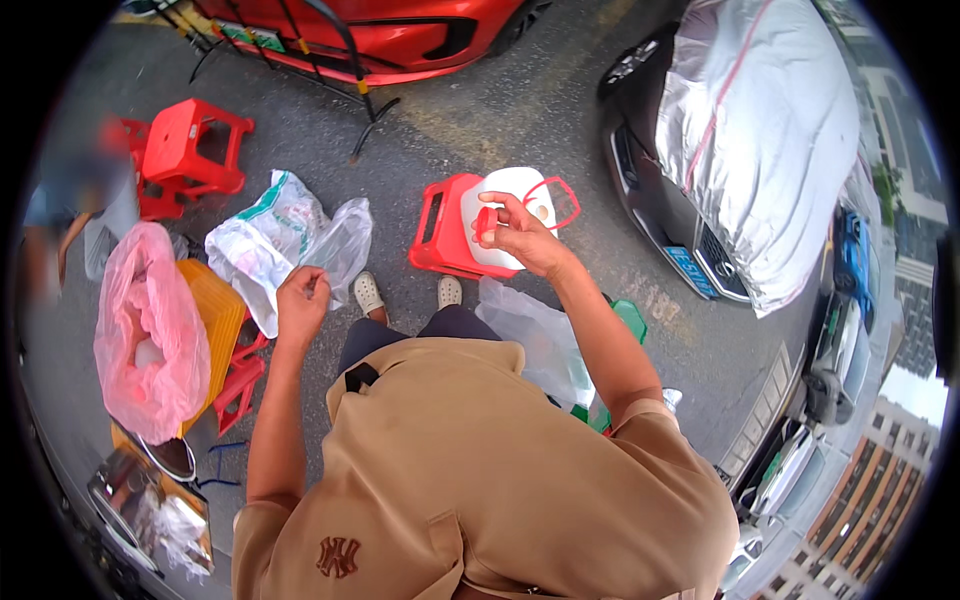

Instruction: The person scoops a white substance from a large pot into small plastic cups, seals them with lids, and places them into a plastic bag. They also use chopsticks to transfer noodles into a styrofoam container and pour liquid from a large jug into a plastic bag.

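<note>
My right hand (521,236) grips a small red plastic cap (486,223) between thumb and fingers, above a white plastic jug (510,259). A red handle (576,206) loops out at the jug's right side, near a small round opening. The jug rests on a red plastic stool (442,244). My left hand (304,300) is raised over the ground with thumb and fingertips drawn together; whether something thin is between them cannot be told. Beside it lie a white woven sack (262,232) and a clear plastic bag (341,240).
At the left are a pink plastic bag (176,360), stacked yellow crates (217,322), red stools (180,150) and a blurred person (82,187). A metal barrier (360,82) and red car (420,34) stand ahead, a covered car (757,150) right. A translucent bag (525,322) lies by my legs.
</note>
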The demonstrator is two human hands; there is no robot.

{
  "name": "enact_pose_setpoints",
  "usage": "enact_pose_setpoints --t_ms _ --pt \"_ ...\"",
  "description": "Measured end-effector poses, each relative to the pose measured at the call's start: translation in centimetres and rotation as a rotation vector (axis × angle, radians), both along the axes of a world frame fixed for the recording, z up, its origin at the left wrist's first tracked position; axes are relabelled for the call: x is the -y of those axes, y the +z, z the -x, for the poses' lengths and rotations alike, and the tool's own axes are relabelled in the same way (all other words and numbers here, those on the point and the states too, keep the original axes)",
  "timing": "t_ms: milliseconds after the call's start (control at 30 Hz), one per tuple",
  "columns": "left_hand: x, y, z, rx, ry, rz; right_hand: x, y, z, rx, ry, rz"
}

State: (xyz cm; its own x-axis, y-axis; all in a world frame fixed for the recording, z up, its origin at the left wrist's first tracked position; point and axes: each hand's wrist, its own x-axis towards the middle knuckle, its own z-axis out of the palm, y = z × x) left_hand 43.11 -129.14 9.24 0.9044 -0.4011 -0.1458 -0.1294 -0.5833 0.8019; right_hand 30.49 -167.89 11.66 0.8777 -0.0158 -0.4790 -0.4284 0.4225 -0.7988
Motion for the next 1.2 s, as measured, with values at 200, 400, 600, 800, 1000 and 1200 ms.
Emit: enact_pose_setpoints --t_ms 200,400,600,800,1000,1200 --pt "3.4 2.9 4.3 0.038 0.134 -0.022 -4.6 -6.0 -3.4 -0.098 0.118 -0.537" --pt "4.2 3.9 7.0 0.054 0.085 -0.023 -8.1 -6.0 -8.8 -0.124 0.406 0.312" --pt "-0.4 1.8 2.2 0.155 -0.031 -0.316 -9.6 -4.4 -13.0 0.165 0.549 0.79" --pt "3.0 19.9 -7.8 0.981 0.167 -0.173 -12.3 13.9 -18.2 0.979 -0.231 1.017" --pt "-5.0 -5.2 -0.2 0.352 -0.103 -0.307 -15.8 -7.5 -7.4 0.067 0.745 1.146" --pt "-10.0 -13.6 9.8 -0.106 -0.237 -0.21 -17.5 -14.4 3.9 -0.287 0.44 0.878"
